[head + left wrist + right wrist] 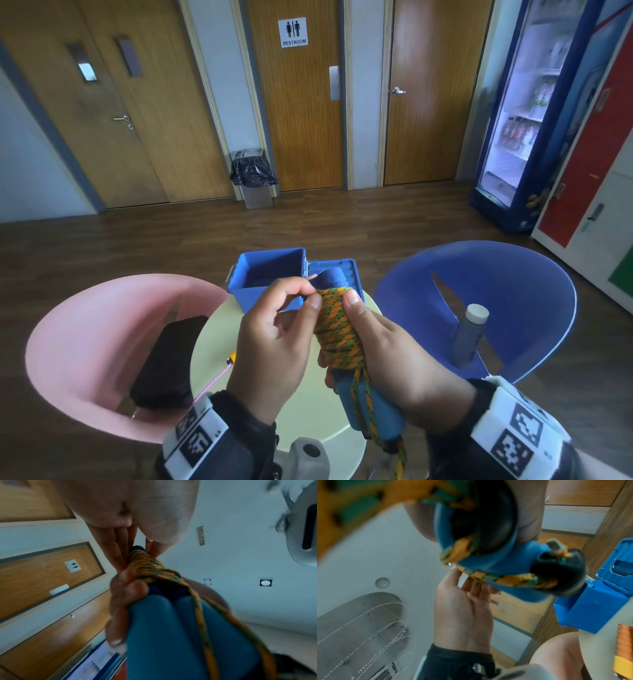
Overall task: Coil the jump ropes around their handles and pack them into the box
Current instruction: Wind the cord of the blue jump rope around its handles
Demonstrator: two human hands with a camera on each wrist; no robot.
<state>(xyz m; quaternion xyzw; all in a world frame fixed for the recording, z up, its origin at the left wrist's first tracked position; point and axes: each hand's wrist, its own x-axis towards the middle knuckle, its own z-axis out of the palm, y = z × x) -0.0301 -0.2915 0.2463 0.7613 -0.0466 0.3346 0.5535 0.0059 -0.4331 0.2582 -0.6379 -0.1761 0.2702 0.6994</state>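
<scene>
- Head view: right hand (387, 359) wraps the two blue handles (373, 407) held side by side, thumb pressing the orange-green rope (337, 329) coiled around their upper part. Left hand (274, 335) pinches the top turn of the coil between thumb and forefinger. Bundle is held in the air above the near half of the round pale table (219, 346), tilted away from the person. Rope tail hangs off the handles' near end past the table edge.
- Blue box (270, 274) sits open at the table's far edge, its lid (337, 274) lying just to its right. Pink chair (102, 342) left, blue chair (486, 301) right with a grey bottle (467, 337) on it; both hug the table rim. A pink cord (214, 380) lies on the table's left part.
- Left wrist view: left fingertips (150, 547) close on the coil's end; right-hand fingers (123, 601) curl around the handles.
- Right wrist view: blurred; handle ends with rope exits close up, left palm (462, 615) beyond them, box at right.
</scene>
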